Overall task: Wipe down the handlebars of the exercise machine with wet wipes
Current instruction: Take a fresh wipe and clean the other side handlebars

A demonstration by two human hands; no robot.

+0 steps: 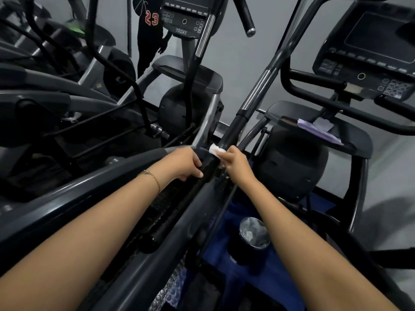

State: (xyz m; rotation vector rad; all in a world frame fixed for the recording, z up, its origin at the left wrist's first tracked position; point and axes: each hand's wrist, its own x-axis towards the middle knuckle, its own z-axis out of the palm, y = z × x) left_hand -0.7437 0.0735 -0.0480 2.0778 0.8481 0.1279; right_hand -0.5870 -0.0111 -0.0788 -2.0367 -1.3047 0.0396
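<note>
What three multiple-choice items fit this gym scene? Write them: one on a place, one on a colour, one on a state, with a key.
1. Where is the wet wipe?
A. Pressed against the black handlebar by the right hand
B. Lying on the floor
C. Draped over a console screen

2. What colour is the number 23 on the dark shirt in the background?
A. White
B. Red
C. Green

3. What is the left hand doing?
A. Hanging free, away from the machine
B. Holding a spray bottle
C. Gripping the black bar just below the wipe

Key: 1 A, the white wipe sits between the right hand's fingers and the bar. 2 B, the digits show red on black. 3 C, its fingers curl around the bar beside the right hand.
</note>
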